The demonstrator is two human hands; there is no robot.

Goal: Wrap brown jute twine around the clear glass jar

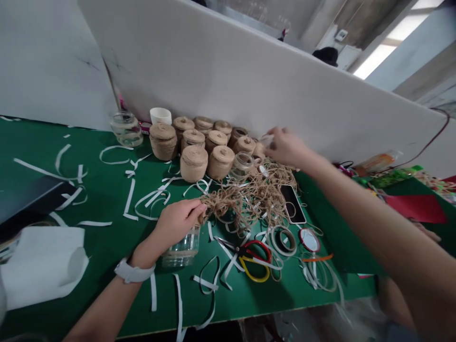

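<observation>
My left hand (177, 220) is closed, pinching the near end of a tangled heap of brown jute twine (249, 194) on the green table (107, 190). It rests on a clear glass jar (180, 249). My right hand (287, 146) reaches far over the heap toward the white partition, fingers pinched on a small pale thing I cannot make out. Several twine-wrapped jars (194, 163) stand in a cluster at the back, and a bare glass jar (242, 165) stands among them.
Scissors (253, 259) with red and yellow handles lie near the front edge. A phone (292, 203), tape rings (284, 240) and white paper strips (130, 197) litter the table. An empty glass jar (126, 128) and white cup (160, 115) stand at the back. White paper (42, 263) lies left.
</observation>
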